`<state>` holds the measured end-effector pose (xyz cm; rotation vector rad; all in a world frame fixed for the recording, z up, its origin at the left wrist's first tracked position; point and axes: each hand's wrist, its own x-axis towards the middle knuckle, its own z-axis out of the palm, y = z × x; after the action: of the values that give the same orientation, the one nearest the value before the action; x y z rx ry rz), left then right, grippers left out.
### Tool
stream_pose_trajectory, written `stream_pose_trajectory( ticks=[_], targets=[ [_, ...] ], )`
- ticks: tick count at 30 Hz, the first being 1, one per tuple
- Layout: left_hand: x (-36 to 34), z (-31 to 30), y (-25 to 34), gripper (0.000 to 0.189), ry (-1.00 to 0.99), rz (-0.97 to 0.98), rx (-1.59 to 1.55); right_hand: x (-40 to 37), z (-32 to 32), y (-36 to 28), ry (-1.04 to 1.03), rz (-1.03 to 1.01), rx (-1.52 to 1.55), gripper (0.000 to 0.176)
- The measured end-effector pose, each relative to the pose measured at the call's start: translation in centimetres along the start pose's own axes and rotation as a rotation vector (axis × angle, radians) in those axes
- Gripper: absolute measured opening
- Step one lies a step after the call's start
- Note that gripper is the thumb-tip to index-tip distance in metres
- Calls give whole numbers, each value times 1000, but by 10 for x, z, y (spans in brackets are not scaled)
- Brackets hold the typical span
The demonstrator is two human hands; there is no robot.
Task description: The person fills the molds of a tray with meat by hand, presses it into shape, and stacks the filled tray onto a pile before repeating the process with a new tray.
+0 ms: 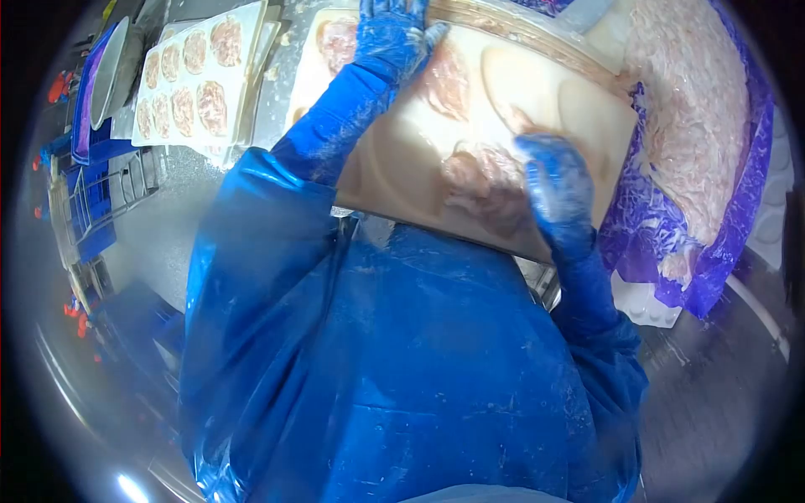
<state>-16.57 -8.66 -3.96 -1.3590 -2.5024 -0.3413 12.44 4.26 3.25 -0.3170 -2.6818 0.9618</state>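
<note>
My left hand (391, 38), in a wet blue glove, lies with its fingers stretched out over the far edge of a white mould board (402, 159) with rounded hollows. Pale raw meat (444, 80) fills a hollow beside that hand, and another filled hollow (337, 46) shows to its left. On the near right part of the board my gloved right hand (558, 189) is blurred and bent against a loose heap of raw meat (486, 180). Its fingers are smeared and partly hidden. A shallow rounded hollow (524, 84) beyond it shows mostly bare board.
At the left stand stacked white trays (245, 84) with several meat portions on top. A big mass of pale raw meat (692, 109) lies on purple film (738, 235) at the right. Further left are a metal rack (113, 193) and a blue-edged container (88, 101).
</note>
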Motion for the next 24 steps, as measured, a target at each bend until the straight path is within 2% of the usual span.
stream_pose_trajectory(
  ticks=[2,4,5,7,8,9,10,11,12,13,15,16,17,19,20,21,22,23,24],
  targets=[
    [-5,-6,13,73,-28,-22,-42,-18,-27,32,83,56,5,22],
    [-18,-4,28,76,-88,195,39,-45,-41,69,360,359,642,20],
    [-15,-5,27,78,-69,126,44,-53,-47,83,361,361,640,20],
    [-6,-16,44,77,-127,-39,24,-55,-56,101,296,407,376,24],
    [-3,-22,62,58,91,14,31,-54,-52,104,302,409,378,24],
    [-1,-40,94,39,305,67,36,-50,-41,96,243,326,120,26],
    [0,-63,123,40,31,93,-384,-45,-30,85,180,241,-136,30],
    [-13,-39,144,39,51,271,-682,-42,-23,76,112,148,-392,34],
    [-23,-27,162,37,25,333,-568,-31,-43,59,-15,331,-110,31],
    [-28,-28,175,35,0,390,-453,-32,-48,65,-14,324,-112,31],
    [-21,-33,177,31,-194,189,-629,-45,-61,87,17,238,-154,29],
    [-19,-43,175,27,-173,149,-711,-46,-57,96,99,257,63,30],
    [-21,-41,174,24,-63,124,-787,-46,-58,102,90,256,63,30],
    [-26,-44,180,24,-78,71,-634,-25,-67,79,182,183,66,34],
    [-28,-44,183,24,-77,67,-626,-30,-45,102,181,50,156,37],
    [-31,-42,184,25,-165,79,-620,-31,-40,110,184,42,164,37],
    [-33,-40,186,26,-256,88,-616,-33,-37,117,113,-49,-11,34],
    [-36,-39,186,26,-255,84,-609,-34,-38,123,41,-139,-187,31],
    [-39,-37,183,23,-219,80,-676,-33,-48,121,-76,-11,-35,25]
  ],
)
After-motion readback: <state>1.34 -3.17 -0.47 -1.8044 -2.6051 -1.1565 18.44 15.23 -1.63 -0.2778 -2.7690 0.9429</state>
